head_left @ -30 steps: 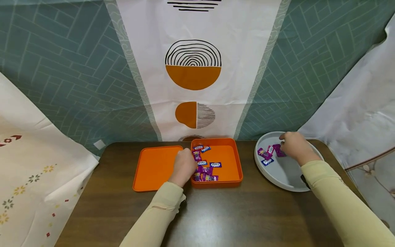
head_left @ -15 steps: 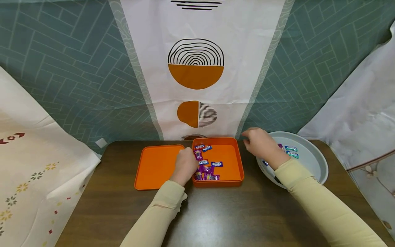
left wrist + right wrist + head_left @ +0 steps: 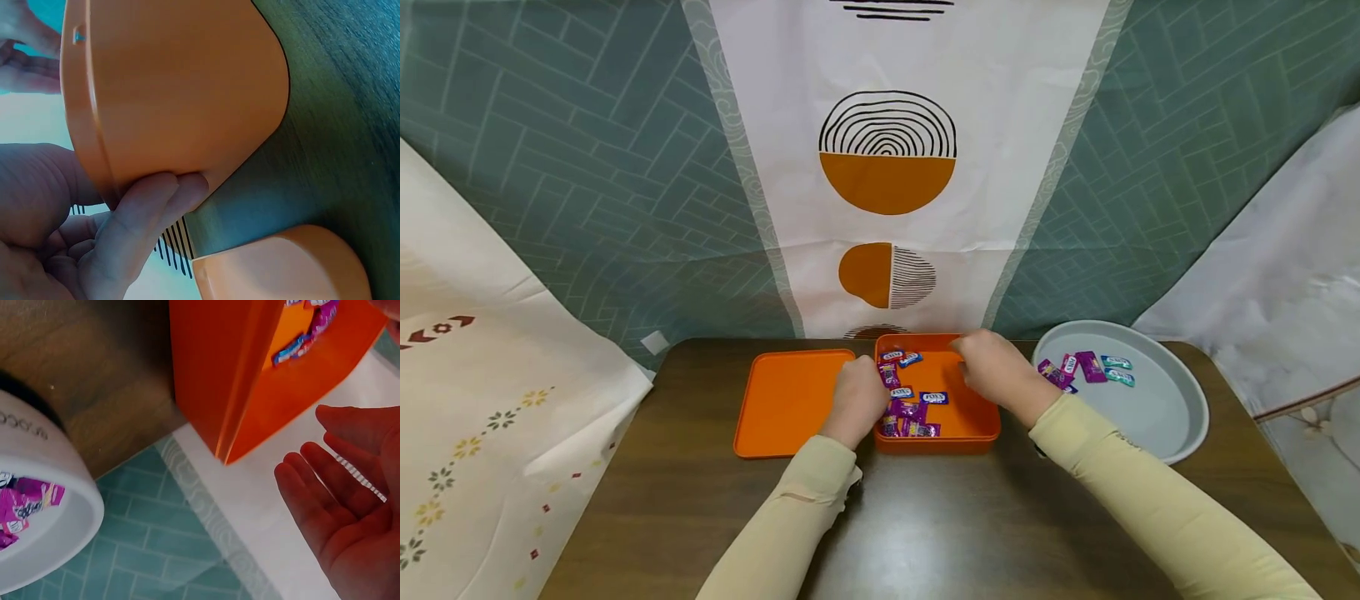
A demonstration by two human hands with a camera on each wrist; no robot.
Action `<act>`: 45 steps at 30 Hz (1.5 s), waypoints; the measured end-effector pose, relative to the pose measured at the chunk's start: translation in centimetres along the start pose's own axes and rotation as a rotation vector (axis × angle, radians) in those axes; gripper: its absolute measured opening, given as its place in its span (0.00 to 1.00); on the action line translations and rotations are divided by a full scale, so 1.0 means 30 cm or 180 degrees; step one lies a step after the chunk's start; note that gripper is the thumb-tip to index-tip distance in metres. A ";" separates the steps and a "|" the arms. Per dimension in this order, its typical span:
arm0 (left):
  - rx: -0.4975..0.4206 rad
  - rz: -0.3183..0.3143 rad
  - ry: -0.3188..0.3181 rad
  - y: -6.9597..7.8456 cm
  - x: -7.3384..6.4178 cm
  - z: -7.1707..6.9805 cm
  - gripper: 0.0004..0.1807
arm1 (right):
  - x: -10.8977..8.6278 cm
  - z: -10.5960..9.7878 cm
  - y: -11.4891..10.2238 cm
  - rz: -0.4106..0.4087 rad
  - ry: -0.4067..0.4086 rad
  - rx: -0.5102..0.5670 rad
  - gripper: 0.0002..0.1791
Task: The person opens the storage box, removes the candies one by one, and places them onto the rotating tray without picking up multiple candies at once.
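Observation:
An orange box (image 3: 964, 427) stands mid-table with several wrapped candies (image 3: 910, 410) along its left side, in purple, blue and red. My left hand (image 3: 859, 402) grips the box's left wall. In the left wrist view its fingers (image 3: 134, 219) press the outside of that wall near a corner. Over the box's right side hovers my right hand (image 3: 994, 372). The right wrist view shows its fingers loosely bent and apart, nothing between them. To the right, a round grey tray (image 3: 1157, 417) bears several more candies (image 3: 1090, 367), purple, pink, blue and green.
A flat orange lid (image 3: 793, 408) lies left of the box. The brown wooden table (image 3: 910, 517) ends at a hanging patterned cloth (image 3: 737, 283) just behind the box and tray. White cloth (image 3: 490, 392) drapes at the left side.
My right hand has moved left from over the grey tray to over the orange box, uncovering the tray's candies. My left hand stays on the box wall. The view has shifted slightly.

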State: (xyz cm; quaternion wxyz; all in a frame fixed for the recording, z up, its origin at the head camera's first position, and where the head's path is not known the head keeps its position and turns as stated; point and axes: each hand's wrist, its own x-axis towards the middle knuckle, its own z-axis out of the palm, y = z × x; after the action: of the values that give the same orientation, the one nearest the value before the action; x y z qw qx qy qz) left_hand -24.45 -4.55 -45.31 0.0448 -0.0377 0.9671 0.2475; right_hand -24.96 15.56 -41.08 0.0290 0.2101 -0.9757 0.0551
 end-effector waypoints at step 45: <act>-0.0107 -0.0017 -0.0055 -0.002 0.007 0.003 0.15 | 0.017 0.158 -0.107 -0.0288 -0.0969 -0.0169 0.13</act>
State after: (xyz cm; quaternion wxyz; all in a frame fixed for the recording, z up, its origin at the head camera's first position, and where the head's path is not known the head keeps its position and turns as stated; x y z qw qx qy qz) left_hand -24.64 -4.59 -45.44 0.0532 -0.0389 0.9623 0.2639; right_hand -24.24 11.88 -45.44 -0.1112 0.2589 -0.9595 -0.0046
